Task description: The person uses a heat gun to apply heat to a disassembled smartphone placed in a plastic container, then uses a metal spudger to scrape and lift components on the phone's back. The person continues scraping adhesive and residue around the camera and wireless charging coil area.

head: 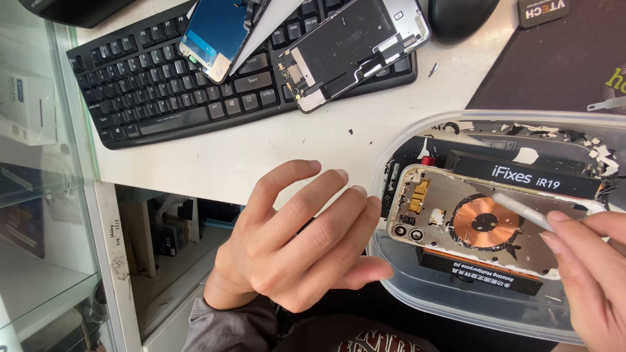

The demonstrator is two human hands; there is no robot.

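Note:
A clear plastic tub sits at the right front, with a black jig inside. On the jig lies an opened phone back housing with a copper coil and two camera holes. My left hand rests with fingers spread against the tub's left wall, holding nothing. A thin white tool is gripped in my right hand, and its tip lies across the housing just right of the coil.
A black keyboard lies at the back left with a phone screen and a phone frame on it. Behind are a black mouse and a dark mat. Glass shelving stands at the left.

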